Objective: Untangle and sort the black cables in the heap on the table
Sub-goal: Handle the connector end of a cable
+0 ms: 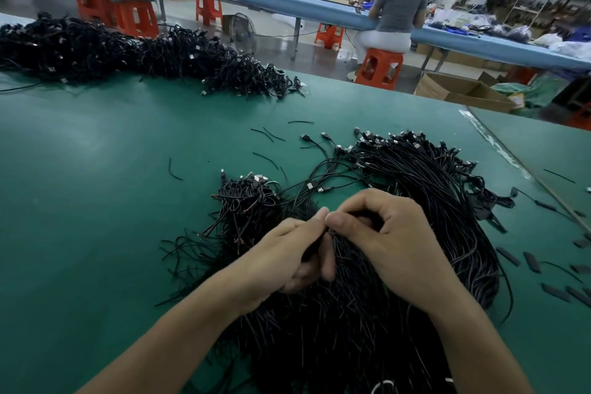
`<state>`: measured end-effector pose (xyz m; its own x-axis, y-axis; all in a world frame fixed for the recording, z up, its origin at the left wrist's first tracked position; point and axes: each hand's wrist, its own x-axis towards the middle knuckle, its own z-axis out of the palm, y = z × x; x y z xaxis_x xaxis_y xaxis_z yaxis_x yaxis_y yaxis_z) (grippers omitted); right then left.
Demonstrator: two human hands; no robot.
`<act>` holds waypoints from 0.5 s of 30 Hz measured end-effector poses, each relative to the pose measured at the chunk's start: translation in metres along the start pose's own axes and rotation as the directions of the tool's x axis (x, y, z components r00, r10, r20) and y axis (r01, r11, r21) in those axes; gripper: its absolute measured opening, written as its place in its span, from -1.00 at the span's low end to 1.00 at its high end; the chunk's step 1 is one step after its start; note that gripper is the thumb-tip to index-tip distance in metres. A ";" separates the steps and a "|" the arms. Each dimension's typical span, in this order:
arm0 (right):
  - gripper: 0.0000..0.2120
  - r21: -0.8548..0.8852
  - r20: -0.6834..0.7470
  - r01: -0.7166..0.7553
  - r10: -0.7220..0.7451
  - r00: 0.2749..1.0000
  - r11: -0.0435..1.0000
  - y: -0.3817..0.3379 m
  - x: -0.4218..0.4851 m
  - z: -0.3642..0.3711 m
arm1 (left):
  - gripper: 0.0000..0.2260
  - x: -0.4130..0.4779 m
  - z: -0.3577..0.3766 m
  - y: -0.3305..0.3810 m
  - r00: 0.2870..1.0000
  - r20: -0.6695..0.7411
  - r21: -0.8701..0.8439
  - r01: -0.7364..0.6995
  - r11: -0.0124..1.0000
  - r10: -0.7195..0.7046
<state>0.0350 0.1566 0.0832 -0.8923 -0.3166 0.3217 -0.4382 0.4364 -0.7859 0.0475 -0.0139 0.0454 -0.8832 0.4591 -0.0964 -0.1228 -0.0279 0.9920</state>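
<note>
A big heap of black cables with USB plugs lies on the green table, spreading from the middle right down to the near edge. A smaller tangled clump sits to its left. My left hand and my right hand meet over the heap's near part. Both have curled fingers that pinch thin black cable strands between thumb and fingertips. The strands under my palms are hidden.
A long second pile of black cables lies along the table's far left. Loose cable offcuts and flat black pieces are scattered about. Beyond the table edge are orange stools, cardboard boxes and a seated person.
</note>
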 end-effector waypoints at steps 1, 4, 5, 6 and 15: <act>-0.80 0.030 -0.028 0.001 0.000 1.000 1.000 0.002 0.001 0.001 | -0.42 -0.002 0.000 0.003 0.999 0.033 -0.076 0.038 0.996 -0.035; -0.82 0.113 -0.058 -0.043 0.050 0.997 0.993 0.007 0.001 0.009 | -0.52 -0.004 -0.003 0.013 0.998 0.065 -0.358 0.025 0.933 -0.002; -0.81 0.119 -0.036 -0.076 0.081 0.996 0.990 0.008 0.000 0.012 | -0.56 -0.002 -0.004 0.016 0.998 0.053 -0.455 -0.010 0.890 0.039; -0.80 0.103 0.007 -0.108 0.108 0.994 0.989 0.009 -0.002 0.016 | -0.59 0.000 -0.005 0.018 0.997 0.026 -0.540 -0.052 0.840 0.078; -0.71 -0.155 0.342 -0.071 0.121 0.932 0.985 -0.002 -0.013 0.018 | -0.70 0.024 -0.013 0.003 0.844 -0.447 -0.187 -0.411 0.892 0.295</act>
<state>0.0496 0.1454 0.0709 -0.8473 -0.5305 0.0239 -0.3851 0.5827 -0.7156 0.0201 -0.0148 0.0448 -0.9844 -0.0180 0.1751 0.1687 -0.3798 0.9095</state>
